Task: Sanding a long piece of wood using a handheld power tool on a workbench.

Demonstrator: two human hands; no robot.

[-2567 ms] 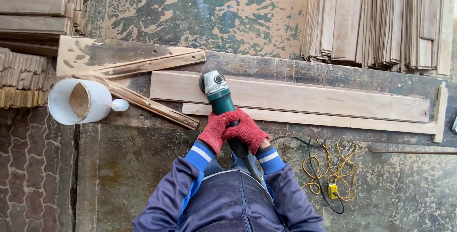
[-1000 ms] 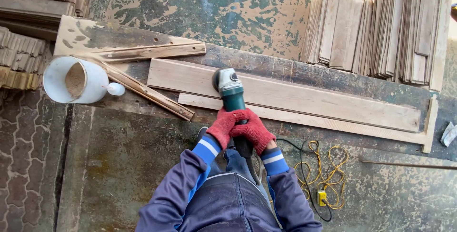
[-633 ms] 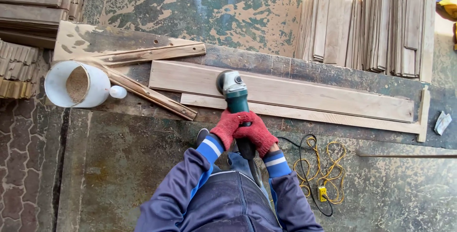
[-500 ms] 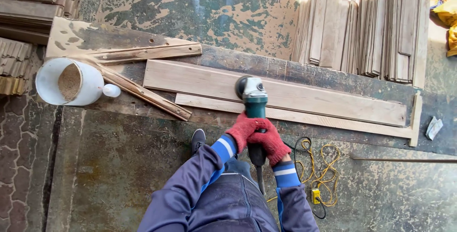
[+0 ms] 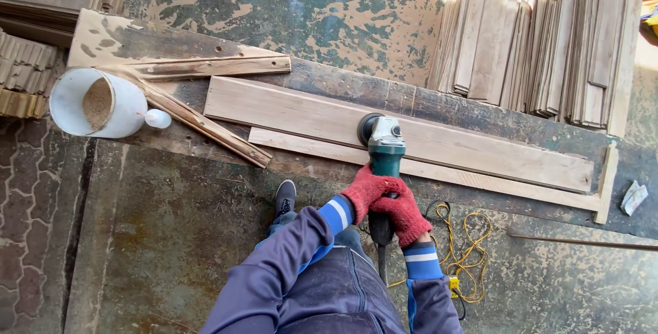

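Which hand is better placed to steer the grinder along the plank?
Left, probably. The left hand grips the green grinder further forward, nearer its head on the long plank. The right hand sits behind, on the rear of the handle.

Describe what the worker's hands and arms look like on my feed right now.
Both the left hand and the right hand wear red knitted gloves. The arms are in dark navy jacket sleeves. Each sleeve ends in a bright blue ribbed cuff with white stripes, seen at the left cuff and right cuff.
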